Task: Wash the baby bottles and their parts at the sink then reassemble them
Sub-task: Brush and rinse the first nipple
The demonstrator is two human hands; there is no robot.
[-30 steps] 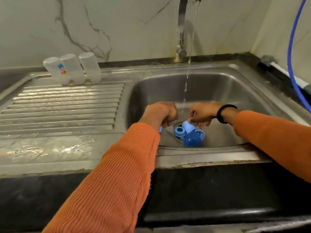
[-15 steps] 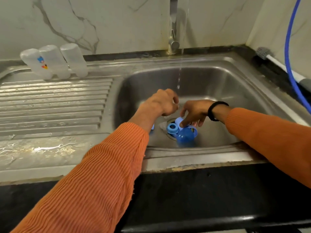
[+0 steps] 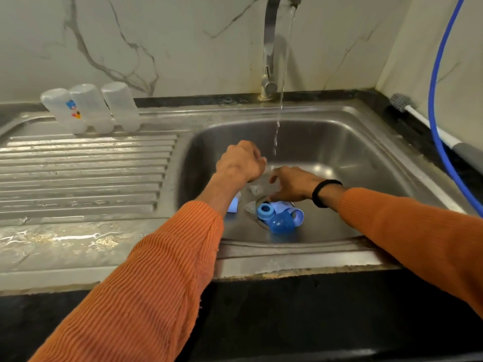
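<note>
Three clear bottles inverted in row at back of drainboard. Sink holds cluster of blue parts at drain, one pale blue piece beside left wrist. Left hand fingers curled, right hand fingers bent, both on clear part under tap stream.

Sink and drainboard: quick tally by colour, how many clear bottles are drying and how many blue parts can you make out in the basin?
Clear bottles upside down on the drainboard: 3
Blue parts in the basin: at least 4
Total: 7, the pile overlaps.
</note>
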